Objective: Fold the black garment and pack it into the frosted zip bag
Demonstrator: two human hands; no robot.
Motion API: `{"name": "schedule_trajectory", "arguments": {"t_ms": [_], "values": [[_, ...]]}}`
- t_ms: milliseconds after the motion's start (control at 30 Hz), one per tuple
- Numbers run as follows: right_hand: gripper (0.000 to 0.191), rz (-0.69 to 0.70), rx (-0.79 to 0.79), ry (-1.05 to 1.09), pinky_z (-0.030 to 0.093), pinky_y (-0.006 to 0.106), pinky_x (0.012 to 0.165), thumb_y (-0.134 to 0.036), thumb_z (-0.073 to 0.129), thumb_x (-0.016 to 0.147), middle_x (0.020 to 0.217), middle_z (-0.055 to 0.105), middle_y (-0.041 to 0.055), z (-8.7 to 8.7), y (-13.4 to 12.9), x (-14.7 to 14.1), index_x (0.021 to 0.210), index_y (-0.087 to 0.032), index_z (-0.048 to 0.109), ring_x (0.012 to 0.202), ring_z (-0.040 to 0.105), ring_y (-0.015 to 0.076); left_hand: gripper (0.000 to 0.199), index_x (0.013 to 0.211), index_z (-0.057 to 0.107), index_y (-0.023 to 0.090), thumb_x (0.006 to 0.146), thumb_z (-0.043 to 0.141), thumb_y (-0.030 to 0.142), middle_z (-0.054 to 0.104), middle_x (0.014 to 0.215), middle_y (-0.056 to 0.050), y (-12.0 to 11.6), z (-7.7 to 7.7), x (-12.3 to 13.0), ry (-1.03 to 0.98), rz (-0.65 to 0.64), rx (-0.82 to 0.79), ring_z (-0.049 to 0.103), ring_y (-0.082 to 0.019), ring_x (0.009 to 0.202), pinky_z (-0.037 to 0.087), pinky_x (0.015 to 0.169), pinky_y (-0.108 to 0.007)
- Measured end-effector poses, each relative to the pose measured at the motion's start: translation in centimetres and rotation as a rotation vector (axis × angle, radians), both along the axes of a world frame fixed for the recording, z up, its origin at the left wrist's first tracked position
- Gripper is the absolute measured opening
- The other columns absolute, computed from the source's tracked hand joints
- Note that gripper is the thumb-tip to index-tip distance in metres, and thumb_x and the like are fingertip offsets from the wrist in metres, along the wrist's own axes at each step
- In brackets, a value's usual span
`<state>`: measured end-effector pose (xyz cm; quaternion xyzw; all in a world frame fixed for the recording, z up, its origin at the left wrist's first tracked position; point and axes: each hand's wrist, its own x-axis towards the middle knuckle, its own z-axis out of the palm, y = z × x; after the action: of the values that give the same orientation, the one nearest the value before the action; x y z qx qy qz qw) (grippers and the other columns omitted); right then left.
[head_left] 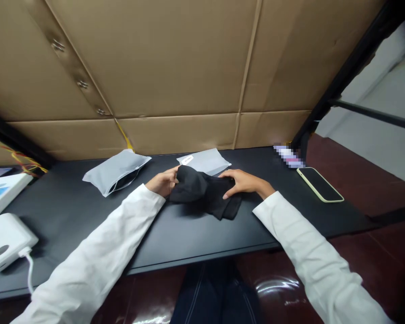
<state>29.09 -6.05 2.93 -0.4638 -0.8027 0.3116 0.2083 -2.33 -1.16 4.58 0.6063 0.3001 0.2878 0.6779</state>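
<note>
A black cloth (212,193) lies partly folded over the middle of the dark table, its left part raised. My left hand (164,182) pinches the raised left end, with some fingers hidden behind the fabric. At the right part, my right hand (240,183) has its thumb and fingers closed around the cloth's edge. Behind the cloth is a flat grey pouch (207,160) with a white label. Another grey pouch (116,169), its mouth gaping, rests to the left of my left hand.
A phone (320,184) and a blurred small item (289,156) are at the right. On the left are a white device (8,240) with a cable and a white box (3,192). Cardboard (175,130) stands behind the table (189,243).
</note>
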Motion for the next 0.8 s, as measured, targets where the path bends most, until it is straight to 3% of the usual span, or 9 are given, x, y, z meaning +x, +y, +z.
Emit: {"name": "schedule_trajectory", "arguments": {"t_ms": [67, 167, 233, 300, 433, 533, 600, 700, 800], "values": [[0.058, 0.002, -0.035, 0.035, 0.049, 0.032, 0.082, -0.040, 0.087, 0.061, 0.103, 0.070, 0.0032, 0.1, 0.0, 0.2, 0.114, -0.024, 0.071, 0.091, 0.063, 0.0217, 0.027, 0.084, 0.060, 0.013, 0.079, 0.050, 0.037, 0.064, 0.077, -0.008, 0.5, 0.0, -1.2, 0.065, -0.067, -0.047, 0.061, -0.018, 0.066, 0.049, 0.060, -0.030], [0.052, -0.012, -0.002, 0.106, 0.048, 0.031, 0.082, -0.032, 0.083, 0.066, 0.098, 0.068, 0.0017, 0.1, 0.3, 0.9, 0.115, -0.023, 0.070, 0.088, 0.061, 0.0190, 0.049, 0.081, 0.062, 0.014, 0.090, 0.038, 0.056, 0.068, 0.087, -0.012, 0.9, 0.0, -2.1, 0.229, -0.092, -0.034, 0.063, -0.022, 0.075, 0.052, 0.067, -0.034], [0.052, -0.023, 0.007, 0.154, 0.048, 0.031, 0.083, -0.028, 0.081, 0.067, 0.095, 0.066, 0.0016, -0.1, 0.6, 1.5, 0.118, -0.022, 0.069, 0.088, 0.059, 0.0179, 0.058, 0.083, 0.066, 0.014, 0.091, 0.036, 0.064, 0.069, 0.088, -0.012, 1.0, 0.1, -2.3, 0.303, -0.150, -0.012, 0.063, -0.022, 0.078, 0.052, 0.071, -0.035], [0.054, -0.048, 0.004, 0.182, 0.047, 0.031, 0.084, -0.026, 0.080, 0.066, 0.093, 0.065, 0.0016, -0.2, 0.8, 2.2, 0.118, -0.022, 0.068, 0.089, 0.059, 0.0179, 0.064, 0.071, 0.066, 0.014, 0.089, 0.039, 0.069, 0.068, 0.091, -0.013, 1.2, 0.1, -2.2, 0.280, -0.235, 0.022, 0.062, -0.022, 0.081, 0.052, 0.076, -0.036], [0.052, -0.111, 0.023, 0.214, 0.046, 0.033, 0.090, -0.024, 0.079, 0.064, 0.105, 0.064, 0.0043, -0.4, 1.0, 3.9, 0.115, -0.022, 0.068, 0.096, 0.059, 0.0190, 0.068, 0.048, 0.053, 0.014, 0.088, 0.046, 0.069, 0.066, 0.101, -0.015, 1.6, 0.4, -2.3, 0.250, -0.295, 0.178, 0.060, -0.022, 0.088, 0.050, 0.081, -0.036], [0.047, -0.170, 0.054, 0.232, 0.048, 0.033, 0.085, -0.026, 0.079, 0.063, 0.108, 0.064, 0.0056, -0.4, 1.0, 4.8, 0.108, -0.020, 0.066, 0.090, 0.058, 0.0179, 0.058, 0.052, 0.055, 0.014, 0.083, 0.060, 0.063, 0.064, 0.099, -0.013, 2.1, 0.5, -2.6, 0.377, -0.343, 0.395, 0.058, -0.020, 0.088, 0.048, 0.084, -0.034], [0.042, -0.202, 0.074, 0.213, 0.048, 0.032, 0.081, -0.028, 0.079, 0.062, 0.104, 0.064, 0.0049, -0.4, 1.0, 5.1, 0.101, -0.019, 0.066, 0.087, 0.057, 0.0176, 0.044, 0.072, 0.064, 0.014, 0.074, 0.073, 0.058, 0.063, 0.101, -0.011, 2.4, 0.5, -2.9, 0.466, -0.334, 0.520, 0.056, -0.019, 0.088, 0.047, 0.080, -0.030], [0.032, -0.216, 0.088, 0.143, 0.047, 0.032, 0.079, -0.034, 0.080, 0.061, 0.097, 0.062, 0.0037, -0.4, 1.0, 5.3, 0.087, -0.019, 0.069, 0.085, 0.056, 0.0179, 0.057, 0.097, 0.062, 0.016, 0.059, 0.085, 0.051, 0.060, 0.090, -0.004, 2.7, 0.4, -3.3, 0.565, -0.254, 0.560, 0.053, -0.014, 0.078, 0.044, 0.066, -0.024], [0.029, -0.210, 0.093, 0.115, 0.046, 0.031, 0.075, -0.040, 0.081, 0.062, 0.095, 0.060, 0.0040, -0.4, 1.1, 5.5, 0.077, -0.018, 0.068, 0.081, 0.056, 0.0171, 0.050, 0.082, 0.061, 0.015, 0.059, 0.085, 0.052, 0.054, 0.074, 0.002, 2.8, 0.4, -3.6, 0.627, -0.254, 0.599, 0.047, -0.011, 0.066, 0.040, 0.060, -0.022]]}}
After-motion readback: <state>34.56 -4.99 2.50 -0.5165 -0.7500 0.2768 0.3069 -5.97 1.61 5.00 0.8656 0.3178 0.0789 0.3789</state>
